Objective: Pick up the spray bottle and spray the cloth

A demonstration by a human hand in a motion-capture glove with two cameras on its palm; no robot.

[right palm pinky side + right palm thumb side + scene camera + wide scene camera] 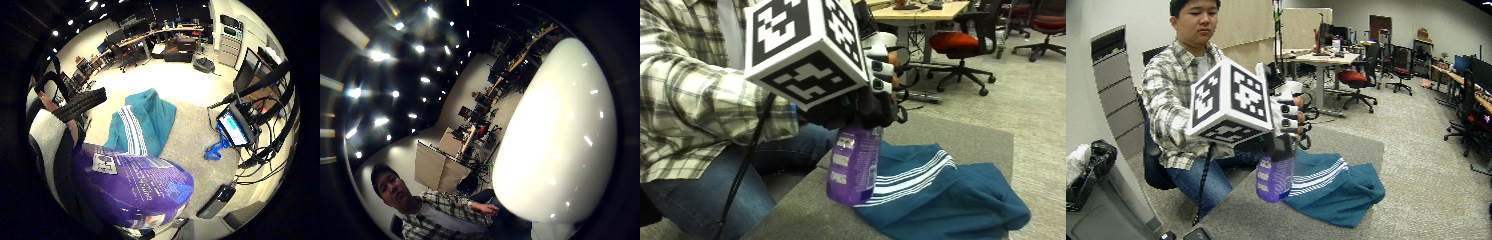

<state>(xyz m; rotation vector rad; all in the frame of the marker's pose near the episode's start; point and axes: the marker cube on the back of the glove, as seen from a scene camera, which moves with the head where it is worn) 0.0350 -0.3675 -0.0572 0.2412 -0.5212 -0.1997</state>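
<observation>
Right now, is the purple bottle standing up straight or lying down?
Upright, and lifted: the gloved right hand grips the spray bottle near its top, its base hanging above the teal cloth.

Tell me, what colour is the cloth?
The cloth is teal blue with white stripes, clearest in the outside view.

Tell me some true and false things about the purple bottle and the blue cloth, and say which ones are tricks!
1. The gloved right hand is wrapped round the neck of the purple spray bottle. True.
2. The bottle is lying on its side on the table. False: it is held roughly upright, its base just above the grey table.
3. The teal cloth with white stripes lies on the table beside the bottle. True.
4. The cloth is folded in a neat square. False: it lies rumpled.
5. The cloth is draped over the bottle. False: it lies flat on the table.
</observation>
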